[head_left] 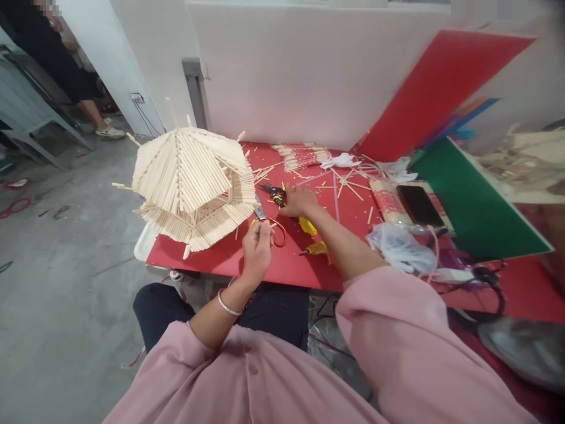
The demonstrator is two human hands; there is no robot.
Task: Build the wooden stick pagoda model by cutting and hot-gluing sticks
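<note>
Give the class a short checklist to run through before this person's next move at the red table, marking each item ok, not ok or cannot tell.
1. Left hand grips something: ok, closed by the orange-handled scissors; what the fingers pinch, cannot tell.
2. Right hand has a tool within reach: ok, it rests beside the black-and-yellow pliers.
3. Stick pavilion model fully on the red table: not ok, it overhangs the left edge.
4. Work surface tidy: not ok, loose sticks are scattered.
5. Phone away from the cutting area: ok, it lies well to the right.
</note>
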